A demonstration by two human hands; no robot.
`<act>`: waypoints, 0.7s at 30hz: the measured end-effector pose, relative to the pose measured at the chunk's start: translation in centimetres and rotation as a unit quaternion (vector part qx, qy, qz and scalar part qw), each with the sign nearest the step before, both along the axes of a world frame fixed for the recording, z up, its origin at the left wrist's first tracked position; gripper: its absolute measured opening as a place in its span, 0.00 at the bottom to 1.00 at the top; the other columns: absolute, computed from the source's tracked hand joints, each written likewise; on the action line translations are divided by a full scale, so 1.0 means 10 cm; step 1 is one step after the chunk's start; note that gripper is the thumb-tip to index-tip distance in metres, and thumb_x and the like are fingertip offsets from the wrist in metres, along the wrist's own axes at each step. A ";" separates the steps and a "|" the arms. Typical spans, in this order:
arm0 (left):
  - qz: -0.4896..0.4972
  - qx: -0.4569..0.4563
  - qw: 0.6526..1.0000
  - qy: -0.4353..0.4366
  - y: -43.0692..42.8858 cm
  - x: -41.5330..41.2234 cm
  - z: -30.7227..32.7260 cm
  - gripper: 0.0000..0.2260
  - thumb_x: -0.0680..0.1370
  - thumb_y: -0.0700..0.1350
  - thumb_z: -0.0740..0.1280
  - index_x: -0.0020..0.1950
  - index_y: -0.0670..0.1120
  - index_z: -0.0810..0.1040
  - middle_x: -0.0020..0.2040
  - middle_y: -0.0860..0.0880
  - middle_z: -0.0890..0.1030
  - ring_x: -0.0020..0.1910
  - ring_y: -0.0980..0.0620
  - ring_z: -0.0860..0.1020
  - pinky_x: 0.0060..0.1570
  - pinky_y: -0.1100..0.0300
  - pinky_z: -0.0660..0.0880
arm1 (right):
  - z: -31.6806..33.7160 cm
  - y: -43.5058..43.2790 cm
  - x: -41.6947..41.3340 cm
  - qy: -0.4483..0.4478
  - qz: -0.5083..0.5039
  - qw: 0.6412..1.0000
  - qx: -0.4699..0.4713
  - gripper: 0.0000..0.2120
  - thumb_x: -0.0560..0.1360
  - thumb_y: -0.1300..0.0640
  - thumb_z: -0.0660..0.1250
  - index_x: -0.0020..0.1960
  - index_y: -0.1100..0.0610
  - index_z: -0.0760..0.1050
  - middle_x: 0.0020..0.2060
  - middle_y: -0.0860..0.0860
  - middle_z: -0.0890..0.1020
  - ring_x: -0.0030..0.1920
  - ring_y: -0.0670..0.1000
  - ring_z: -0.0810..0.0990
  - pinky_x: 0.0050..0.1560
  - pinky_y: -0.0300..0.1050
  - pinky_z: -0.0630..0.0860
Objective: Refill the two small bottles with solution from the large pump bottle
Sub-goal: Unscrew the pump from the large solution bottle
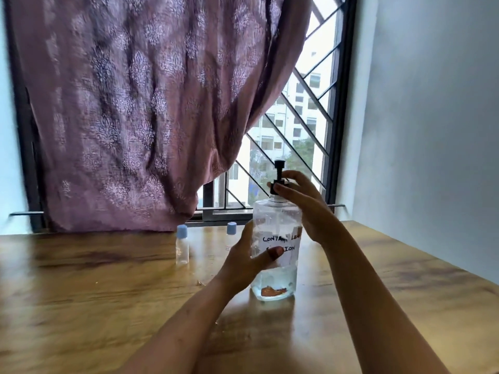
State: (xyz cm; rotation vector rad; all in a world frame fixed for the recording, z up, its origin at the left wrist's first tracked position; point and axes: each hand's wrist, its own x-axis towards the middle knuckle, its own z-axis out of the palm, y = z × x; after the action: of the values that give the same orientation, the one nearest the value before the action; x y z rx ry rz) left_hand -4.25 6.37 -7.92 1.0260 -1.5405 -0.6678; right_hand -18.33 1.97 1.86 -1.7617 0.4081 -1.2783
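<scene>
While hands grip, clear bottle (275, 238) stands.

I see open table (81, 306) near and left. The large pump bottle (275, 265) blocks the centre; two small bottles (182, 247) (231, 233) stand far behind, with the curtain (135, 117) hanging close.

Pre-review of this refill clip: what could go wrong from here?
1. Both small bottles are capped and stand behind the large pump bottle; pumping now would likely spill on the table.
2. The right hand grips the pump collar; if it unscrews, the low liquid means tilting far.
</scene>
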 end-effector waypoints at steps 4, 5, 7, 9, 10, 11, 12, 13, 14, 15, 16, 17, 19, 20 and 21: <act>0.002 -0.005 1.000 -0.004 -0.07 0.01 -0.04 0.28 0.69 0.58 0.71 0.64 0.67 0.60 0.59 0.58 0.79 0.56 0.61 0.79 0.56 0.58 0.77 | -0.05 -0.01 0.17 -0.025 -0.121 0.991 -0.048 0.14 0.66 0.54 0.75 0.46 0.54 0.72 0.41 0.45 0.79 0.42 0.44 0.80 0.45 0.39 0.76; 0.007 -0.010 1.000 -0.008 -0.06 0.01 -0.04 0.28 0.70 0.57 0.71 0.64 0.67 0.60 0.58 0.59 0.78 0.56 0.63 0.79 0.55 0.59 0.77 | -0.06 -0.02 0.17 -0.033 -0.121 0.991 -0.053 0.13 0.67 0.54 0.75 0.45 0.53 0.73 0.40 0.45 0.79 0.41 0.44 0.80 0.44 0.39 0.77; 0.016 -0.016 1.000 -0.019 -0.05 0.00 -0.02 0.27 0.71 0.56 0.71 0.63 0.68 0.59 0.56 0.62 0.78 0.54 0.67 0.78 0.53 0.62 0.76 | -0.06 -0.03 0.14 -0.046 -0.100 0.992 -0.062 0.08 0.70 0.56 0.72 0.46 0.53 0.75 0.40 0.46 0.81 0.41 0.44 0.81 0.45 0.40 0.76; 0.011 -0.019 1.000 -0.019 -0.04 0.00 -0.02 0.27 0.71 0.56 0.71 0.63 0.69 0.59 0.57 0.62 0.78 0.56 0.66 0.78 0.55 0.61 0.75 | -0.07 -0.02 0.10 -0.066 -0.049 0.995 -0.056 0.04 0.74 0.59 0.67 0.49 0.55 0.75 0.42 0.50 0.82 0.43 0.44 0.82 0.46 0.38 0.76; 0.009 -0.019 1.000 -0.016 -0.03 0.00 -0.03 0.28 0.71 0.57 0.71 0.65 0.68 0.59 0.59 0.61 0.77 0.58 0.64 0.77 0.56 0.59 0.75 | -0.08 -0.01 0.09 -0.078 -0.025 0.996 -0.046 0.05 0.76 0.60 0.64 0.51 0.55 0.75 0.44 0.52 0.82 0.44 0.44 0.82 0.45 0.36 0.76; 0.007 -0.020 1.000 -0.014 -0.02 0.00 -0.02 0.29 0.70 0.58 0.71 0.66 0.67 0.59 0.61 0.60 0.77 0.59 0.62 0.77 0.57 0.59 0.75 | -0.10 -0.01 0.08 -0.084 -0.018 0.995 -0.042 0.06 0.77 0.60 0.62 0.53 0.55 0.74 0.45 0.54 0.83 0.45 0.44 0.82 0.45 0.34 0.76; 0.003 -0.021 1.000 -0.012 -0.01 -0.01 -0.02 0.30 0.70 0.58 0.71 0.67 0.66 0.59 0.62 0.59 0.76 0.59 0.63 0.76 0.55 0.61 0.76 | -0.11 0.00 0.09 -0.088 -0.018 0.995 -0.039 0.08 0.78 0.59 0.61 0.56 0.54 0.73 0.46 0.54 0.82 0.45 0.43 0.82 0.44 0.32 0.76; -0.002 -0.021 1.000 -0.009 0.00 -0.01 -0.01 0.29 0.71 0.57 0.71 0.67 0.65 0.59 0.62 0.59 0.76 0.58 0.64 0.77 0.53 0.64 0.76 | -0.12 -0.01 0.10 -0.091 -0.032 0.994 -0.045 0.09 0.78 0.58 0.61 0.58 0.54 0.72 0.47 0.54 0.82 0.45 0.42 0.81 0.44 0.31 0.75; -0.006 -0.021 1.000 -0.006 0.01 -0.01 -0.01 0.29 0.71 0.56 0.71 0.67 0.65 0.59 0.61 0.59 0.76 0.57 0.66 0.77 0.50 0.67 0.76 | -0.13 0.00 0.13 -0.090 -0.047 0.993 -0.055 0.11 0.77 0.57 0.62 0.59 0.54 0.71 0.48 0.53 0.80 0.44 0.40 0.81 0.43 0.30 0.74; -0.008 -0.019 1.000 -0.004 0.02 -0.02 0.00 0.29 0.71 0.55 0.70 0.67 0.64 0.59 0.61 0.59 0.76 0.56 0.67 0.77 0.48 0.68 0.76 | -0.15 -0.01 0.15 -0.087 -0.073 0.991 -0.072 0.13 0.76 0.55 0.65 0.59 0.55 0.70 0.48 0.51 0.78 0.42 0.39 0.80 0.42 0.30 0.73; -0.010 -0.018 1.000 -0.001 0.03 -0.03 0.00 0.29 0.71 0.54 0.69 0.67 0.64 0.58 0.60 0.59 0.76 0.55 0.68 0.77 0.47 0.69 0.76 | -0.16 -0.02 0.17 -0.085 -0.097 0.988 -0.080 0.15 0.74 0.53 0.68 0.58 0.54 0.70 0.47 0.49 0.77 0.40 0.39 0.80 0.41 0.31 0.74; -0.012 -0.019 1.000 0.001 0.03 -0.03 0.01 0.29 0.70 0.54 0.69 0.66 0.64 0.59 0.59 0.60 0.76 0.54 0.69 0.77 0.45 0.69 0.76 | -0.16 -0.03 0.18 -0.087 -0.115 0.986 -0.083 0.16 0.72 0.53 0.71 0.55 0.54 0.70 0.45 0.47 0.77 0.39 0.40 0.80 0.41 0.34 0.75; -0.011 -0.020 1.000 0.004 0.04 -0.05 0.02 0.27 0.70 0.53 0.69 0.64 0.65 0.59 0.58 0.63 0.75 0.53 0.70 0.77 0.44 0.70 0.76 | -0.15 -0.07 0.18 -0.092 -0.122 0.985 -0.078 0.13 0.70 0.55 0.73 0.50 0.53 0.71 0.43 0.47 0.79 0.40 0.42 0.81 0.43 0.37 0.77; -0.010 -0.019 1.000 0.005 0.04 -0.04 0.02 0.27 0.70 0.53 0.69 0.64 0.65 0.59 0.57 0.63 0.76 0.53 0.69 0.77 0.44 0.69 0.76 | -0.15 -0.07 0.18 -0.092 -0.112 0.986 -0.077 0.10 0.71 0.56 0.72 0.49 0.53 0.72 0.44 0.49 0.80 0.42 0.44 0.81 0.44 0.38 0.77; -0.011 -0.020 1.000 0.007 0.04 -0.04 0.01 0.27 0.70 0.53 0.69 0.64 0.65 0.60 0.57 0.63 0.76 0.53 0.69 0.78 0.45 0.68 0.77 | -0.16 -0.09 0.16 -0.087 -0.099 0.988 -0.079 0.07 0.73 0.56 0.69 0.48 0.54 0.73 0.45 0.50 0.81 0.44 0.46 0.81 0.46 0.39 0.76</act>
State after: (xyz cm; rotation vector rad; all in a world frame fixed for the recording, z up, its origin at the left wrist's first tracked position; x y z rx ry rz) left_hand -4.70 6.73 -7.78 0.9736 -1.5492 -0.6554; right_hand -16.69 1.06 0.29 -1.7541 0.3986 -1.6318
